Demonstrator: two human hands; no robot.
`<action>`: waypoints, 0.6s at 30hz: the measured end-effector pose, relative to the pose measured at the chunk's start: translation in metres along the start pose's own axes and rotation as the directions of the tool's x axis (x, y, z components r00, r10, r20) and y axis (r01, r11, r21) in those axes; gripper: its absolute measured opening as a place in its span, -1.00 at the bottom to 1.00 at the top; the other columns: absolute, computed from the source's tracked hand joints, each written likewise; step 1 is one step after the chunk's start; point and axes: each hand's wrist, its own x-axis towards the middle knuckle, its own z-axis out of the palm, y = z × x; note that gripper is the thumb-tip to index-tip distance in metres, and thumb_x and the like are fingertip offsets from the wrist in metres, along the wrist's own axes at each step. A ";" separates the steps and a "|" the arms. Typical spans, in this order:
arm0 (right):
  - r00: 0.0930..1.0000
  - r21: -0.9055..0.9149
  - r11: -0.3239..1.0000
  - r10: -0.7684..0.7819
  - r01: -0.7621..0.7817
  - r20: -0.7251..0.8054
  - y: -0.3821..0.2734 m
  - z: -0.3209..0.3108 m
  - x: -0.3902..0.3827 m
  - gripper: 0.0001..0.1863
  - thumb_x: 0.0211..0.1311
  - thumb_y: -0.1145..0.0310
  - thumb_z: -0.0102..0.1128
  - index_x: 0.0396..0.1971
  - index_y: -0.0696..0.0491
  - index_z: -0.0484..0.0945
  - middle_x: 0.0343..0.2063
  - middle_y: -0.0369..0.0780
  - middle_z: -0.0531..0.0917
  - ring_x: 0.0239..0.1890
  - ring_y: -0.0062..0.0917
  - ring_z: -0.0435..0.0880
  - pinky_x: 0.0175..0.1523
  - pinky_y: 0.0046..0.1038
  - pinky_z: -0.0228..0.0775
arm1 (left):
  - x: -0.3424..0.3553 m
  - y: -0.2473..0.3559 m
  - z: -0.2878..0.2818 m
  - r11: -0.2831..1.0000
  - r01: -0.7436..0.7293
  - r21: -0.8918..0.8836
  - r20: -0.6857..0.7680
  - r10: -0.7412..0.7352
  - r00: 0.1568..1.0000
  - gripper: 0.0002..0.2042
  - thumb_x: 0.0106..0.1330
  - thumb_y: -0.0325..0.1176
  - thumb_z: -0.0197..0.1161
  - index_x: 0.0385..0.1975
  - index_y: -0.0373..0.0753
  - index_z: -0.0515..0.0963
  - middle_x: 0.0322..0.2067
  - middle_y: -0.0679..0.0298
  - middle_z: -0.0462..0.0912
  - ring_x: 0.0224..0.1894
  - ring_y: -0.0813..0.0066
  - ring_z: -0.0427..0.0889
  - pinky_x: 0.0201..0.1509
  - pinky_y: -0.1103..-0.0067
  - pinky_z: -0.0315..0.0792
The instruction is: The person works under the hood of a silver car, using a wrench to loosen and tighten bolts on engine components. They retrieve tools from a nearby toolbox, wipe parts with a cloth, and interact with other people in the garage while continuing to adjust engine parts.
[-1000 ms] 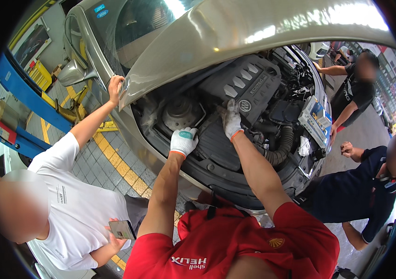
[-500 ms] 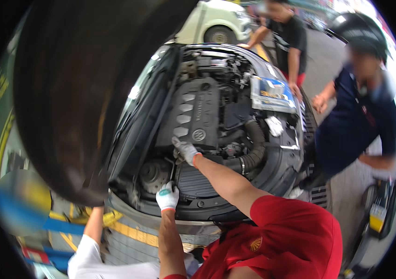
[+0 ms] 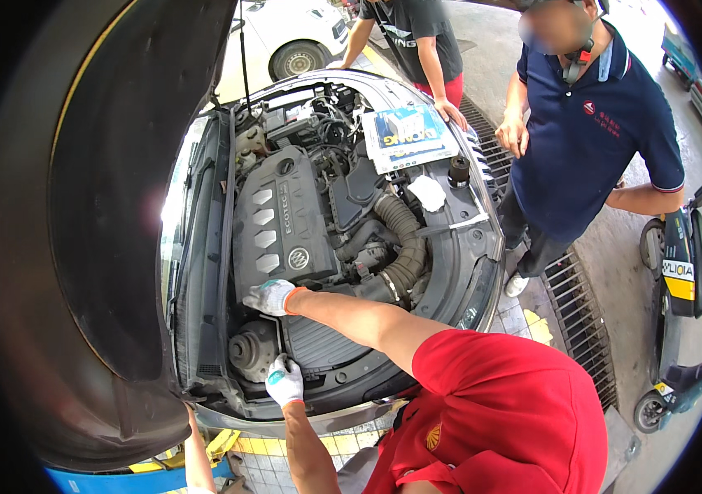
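Observation:
My left hand (image 3: pixel 285 382), in a white glove, is closed round the lower end of a thin metal bar (image 3: pixel 279 336), which looks like a wrench handle. The bar runs up beside a round strut mount (image 3: pixel 252 350) and bends toward the engine. At its upper end my gloved right hand (image 3: pixel 271 297) is curled at the near corner of the engine cover (image 3: pixel 281 222). Its fingers appear to grip the bar, though the palm hides the contact. Right below that hand lies a ribbed black box (image 3: pixel 326 339).
The raised hood (image 3: pixel 120 206) fills the left. A blue-white carton (image 3: pixel 408 136), a white cloth (image 3: pixel 426 193) and a dark bottle (image 3: pixel 459 172) rest on the front panel. A person in navy (image 3: pixel 590 140) and one in black (image 3: pixel 417 33) stand beyond. Another person's arm (image 3: pixel 198 457) shows lower left.
The view has shifted, so the engine bay sits further left. Both hands stay at the bar. The person in navy appears closer to the car, and the arm at lower left shows less.

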 end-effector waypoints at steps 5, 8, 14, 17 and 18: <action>0.986 -0.034 0.992 0.119 -0.124 -0.116 0.044 0.022 0.027 -0.55 0.59 0.12 -0.08 0.20 0.07 0.59 0.20 0.04 0.65 0.29 -0.02 0.62 0.36 -0.09 0.47 | 0.015 0.016 0.011 0.999 -0.031 -0.011 0.045 0.031 0.998 -0.80 0.33 -0.29 0.35 -0.13 -0.15 0.78 -0.23 0.07 0.82 -0.20 0.01 0.79 -0.04 0.25 0.65; 0.982 0.234 0.970 -0.016 0.060 -0.186 0.007 0.061 0.003 -0.61 0.56 0.21 0.02 0.14 0.14 0.61 0.21 0.03 0.65 0.31 -0.06 0.59 0.40 -0.12 0.44 | -0.012 -0.014 -0.001 0.998 0.040 0.046 0.068 -0.043 0.997 -0.79 0.33 -0.30 0.34 -0.12 -0.15 0.78 -0.23 0.08 0.82 -0.21 0.02 0.79 -0.04 0.26 0.66; 0.901 0.560 0.706 -0.323 0.433 -0.290 0.050 0.066 0.015 -0.58 0.55 0.28 0.16 0.27 0.16 0.53 0.28 -0.11 0.59 0.37 -0.23 0.55 0.48 -0.29 0.44 | 0.008 0.002 0.010 1.000 -0.007 0.009 0.042 0.007 0.999 -0.80 0.31 -0.30 0.36 -0.14 -0.15 0.79 -0.24 0.07 0.82 -0.22 0.03 0.80 -0.08 0.27 0.67; 0.996 0.996 -0.033 -0.006 -0.088 0.087 0.022 0.052 -0.003 -0.50 0.68 0.11 0.11 0.32 0.19 0.47 0.09 0.01 0.68 0.08 -0.19 0.77 0.28 -0.28 0.64 | -0.008 -0.011 0.004 0.999 0.034 0.034 0.043 -0.035 0.998 -0.81 0.30 -0.31 0.37 -0.15 -0.15 0.79 -0.25 0.08 0.82 -0.24 0.03 0.79 -0.09 0.28 0.67; 0.997 0.993 -0.092 -0.002 -0.072 0.072 0.031 0.046 0.000 -0.54 0.66 0.08 0.15 0.23 0.17 0.53 -0.01 -0.05 0.71 -0.08 -0.26 0.81 0.15 -0.30 0.71 | 0.000 -0.004 0.006 0.999 0.024 0.022 0.049 -0.025 0.998 -0.81 0.30 -0.32 0.37 -0.15 -0.15 0.79 -0.26 0.07 0.82 -0.24 0.03 0.79 -0.09 0.28 0.67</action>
